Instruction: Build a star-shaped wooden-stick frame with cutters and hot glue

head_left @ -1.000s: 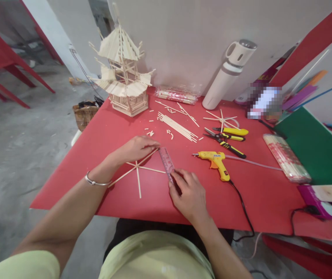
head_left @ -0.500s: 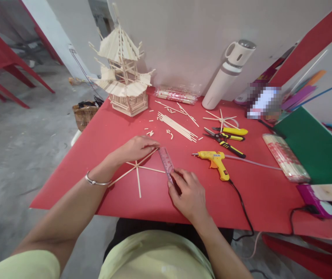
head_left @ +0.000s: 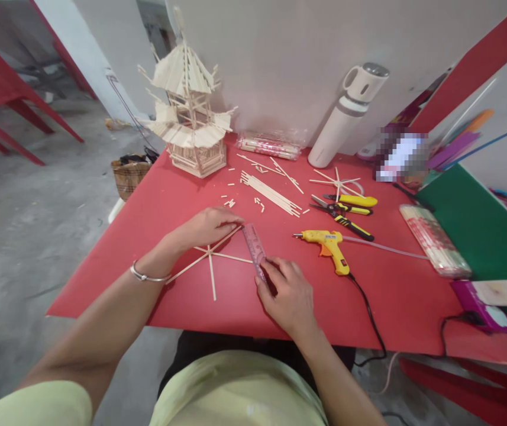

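Note:
A star of thin wooden sticks (head_left: 212,275), joined at the middle, lies flat on the red tabletop. My left hand (head_left: 209,228) reaches over its far side, fingers closed at the tip of one stick, right beside the ruler's upper end. A clear pinkish ruler (head_left: 253,241) lies slantwise across the tips of the star's right-hand sticks. My right hand (head_left: 289,296) grips the ruler's near end between thumb and fingers. Part of the star is hidden under my left hand and wrist.
A yellow glue gun (head_left: 329,245) lies to the right, its black cord trailing over the front edge. Behind are cutting pliers (head_left: 346,216), a second stick star (head_left: 337,182), loose sticks (head_left: 271,194), a stick pagoda (head_left: 191,118) and a white flask (head_left: 339,127).
Both hands, the ruler and the stick star hold nearly the same positions. Only a very slight shift of the whole view shows.

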Demonstrator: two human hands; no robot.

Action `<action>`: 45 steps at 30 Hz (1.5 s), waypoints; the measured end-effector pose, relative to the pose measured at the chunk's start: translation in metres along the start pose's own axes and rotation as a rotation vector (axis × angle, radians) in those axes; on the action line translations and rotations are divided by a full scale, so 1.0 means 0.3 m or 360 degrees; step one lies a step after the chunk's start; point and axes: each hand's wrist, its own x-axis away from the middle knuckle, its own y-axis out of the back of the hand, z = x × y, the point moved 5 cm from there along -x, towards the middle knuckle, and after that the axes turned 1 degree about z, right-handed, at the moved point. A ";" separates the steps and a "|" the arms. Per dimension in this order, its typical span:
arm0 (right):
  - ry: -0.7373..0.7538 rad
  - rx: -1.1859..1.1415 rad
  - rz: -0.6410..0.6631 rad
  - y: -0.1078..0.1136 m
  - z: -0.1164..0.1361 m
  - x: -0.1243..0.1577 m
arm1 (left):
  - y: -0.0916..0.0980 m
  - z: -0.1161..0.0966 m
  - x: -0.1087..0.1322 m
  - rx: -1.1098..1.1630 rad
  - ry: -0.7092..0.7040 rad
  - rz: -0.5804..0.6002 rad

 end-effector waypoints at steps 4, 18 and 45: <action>-0.0025 0.0011 -0.0052 0.002 -0.004 0.006 | 0.070 -0.040 0.050 -0.0290 0.0058 -0.0068; -0.0156 0.0149 -0.0111 0.036 -0.001 0.114 | 0.081 -0.094 0.494 -0.0284 0.0966 0.0323; -0.0093 0.0066 -0.0054 0.010 0.033 0.041 | 0.014 0.000 -0.003 0.0057 0.0488 0.0250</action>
